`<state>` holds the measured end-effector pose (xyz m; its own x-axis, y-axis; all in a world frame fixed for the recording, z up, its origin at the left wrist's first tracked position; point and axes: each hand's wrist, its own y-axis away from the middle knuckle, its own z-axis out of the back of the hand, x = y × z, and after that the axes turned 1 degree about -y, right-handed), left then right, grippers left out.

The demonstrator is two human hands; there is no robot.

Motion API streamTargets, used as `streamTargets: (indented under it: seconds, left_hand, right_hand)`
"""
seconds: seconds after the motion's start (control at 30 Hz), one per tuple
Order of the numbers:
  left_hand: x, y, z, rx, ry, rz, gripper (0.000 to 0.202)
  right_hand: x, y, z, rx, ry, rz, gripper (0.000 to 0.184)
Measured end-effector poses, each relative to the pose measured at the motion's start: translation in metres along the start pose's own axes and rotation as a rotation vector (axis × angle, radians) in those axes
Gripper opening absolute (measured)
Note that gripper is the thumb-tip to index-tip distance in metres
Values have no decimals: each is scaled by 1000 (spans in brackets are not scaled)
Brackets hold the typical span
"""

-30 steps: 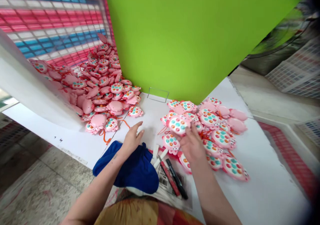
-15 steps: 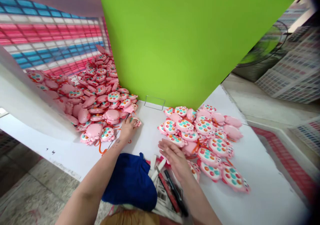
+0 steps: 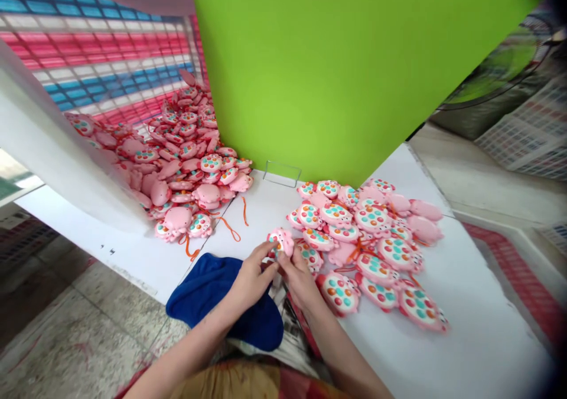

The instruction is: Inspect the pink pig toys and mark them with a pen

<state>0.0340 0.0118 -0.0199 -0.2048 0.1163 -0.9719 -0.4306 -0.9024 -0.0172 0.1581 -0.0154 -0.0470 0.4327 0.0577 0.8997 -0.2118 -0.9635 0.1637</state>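
Observation:
Between my two hands is a small pink animal-shaped toy (image 3: 284, 238) with coloured buttons on a white face. My left hand (image 3: 257, 269) grips its left side, fingers bent over the front. On its lower right side, my right hand (image 3: 297, 274) pinches it with the thumb at the front. Parts of the toy are hidden by the fingers. Right of my hands lies a group of similar pink toys (image 3: 372, 219), some buttons-up, some back-up, with orange cords. A larger heap of the same toys (image 3: 177, 169) spills out at the left.
A blue cloth (image 3: 208, 290) lies just under my left forearm, beside partly hidden tools. A tall green panel (image 3: 310, 80) stands behind the white table (image 3: 469, 304), with a wire loop (image 3: 282, 175) at its foot. A fan (image 3: 496, 68) is at the far right.
My left hand has come from the left heap to the middle with a toy. My right hand has moved in and closed on the same toy. The view has shifted slightly.

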Motion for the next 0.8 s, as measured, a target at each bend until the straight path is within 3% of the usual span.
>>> streamTargets:
  seconds: [0.1, 0.2, 0.3, 0.4, 0.63, 0.8]
  left_hand:
    - [-3, 3, 4, -68, -57, 8, 50]
    - [-2, -1, 7, -65, 108, 104, 72]
    - [-4, -1, 5, 92, 369, 134, 87]
    - [-7, 1, 1, 122, 413, 134, 94]
    - [-11, 4, 1, 101, 390, 113, 95]
    - [-11, 3, 4, 72, 293, 89, 66]
  right_hand:
    - [11, 4, 5, -44, -172, -87, 48]
    - [21, 10, 8, 6, -231, -135, 40]
    - [23, 17, 9, -8, -204, -200, 54]
    - [19, 21, 10, -51, -171, -219, 75]
    - [16, 20, 13, -19, -130, -192, 76]
    - [19, 20, 12, 65, -109, -141, 71]
